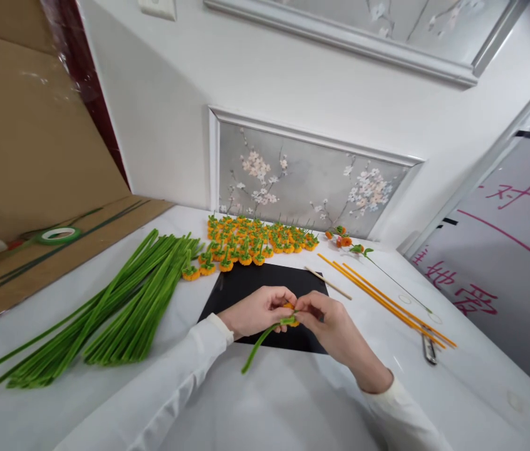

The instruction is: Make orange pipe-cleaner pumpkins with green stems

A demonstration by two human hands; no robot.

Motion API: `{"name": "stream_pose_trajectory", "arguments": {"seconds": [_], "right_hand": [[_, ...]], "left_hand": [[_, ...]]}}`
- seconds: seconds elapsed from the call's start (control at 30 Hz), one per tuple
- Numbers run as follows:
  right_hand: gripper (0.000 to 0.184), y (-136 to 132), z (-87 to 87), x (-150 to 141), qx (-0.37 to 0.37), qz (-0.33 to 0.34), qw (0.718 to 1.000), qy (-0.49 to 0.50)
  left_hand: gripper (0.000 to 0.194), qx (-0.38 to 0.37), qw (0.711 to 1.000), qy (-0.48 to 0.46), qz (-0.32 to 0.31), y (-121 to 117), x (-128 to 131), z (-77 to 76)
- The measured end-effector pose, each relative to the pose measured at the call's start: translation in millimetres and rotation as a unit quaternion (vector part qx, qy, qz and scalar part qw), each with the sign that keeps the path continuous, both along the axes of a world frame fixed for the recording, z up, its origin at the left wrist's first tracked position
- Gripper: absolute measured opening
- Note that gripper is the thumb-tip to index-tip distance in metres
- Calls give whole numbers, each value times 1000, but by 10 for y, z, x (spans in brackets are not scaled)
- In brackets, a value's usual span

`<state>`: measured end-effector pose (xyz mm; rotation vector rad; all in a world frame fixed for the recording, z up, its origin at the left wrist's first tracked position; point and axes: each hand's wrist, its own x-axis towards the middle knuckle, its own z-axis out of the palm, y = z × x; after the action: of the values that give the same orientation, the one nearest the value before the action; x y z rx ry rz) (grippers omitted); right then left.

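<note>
Above the black mat, two hands work a green stem against an orange piece.
The left hand pinches the orange piece; close beside it, the right hand grips the stem by its fingertips. This looks like a wrapping step, seemingly calling next for a steady left hold while the right turns the stem. Finished-looking pieces stand behind the mat, spare stems left of it.
</note>
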<state>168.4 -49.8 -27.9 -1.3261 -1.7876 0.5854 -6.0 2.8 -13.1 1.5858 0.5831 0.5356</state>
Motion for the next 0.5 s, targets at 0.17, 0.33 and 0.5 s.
{"name": "stream_pose_trajectory", "arguments": {"seconds": [0.17,0.33,0.5], "right_hand": [[14,-18,4,-37,105,24,992,-70],[19,-33,1,15,280,48,939,-194],[17,-29,17,105,319,86,922,-202]], "left_hand": [[31,-107,994,19,-19,13,-40,-25],[35,-234,969,-34,-66,-4,-88,29],[29,-229,971,-47,-47,-42,-91,115]]}}
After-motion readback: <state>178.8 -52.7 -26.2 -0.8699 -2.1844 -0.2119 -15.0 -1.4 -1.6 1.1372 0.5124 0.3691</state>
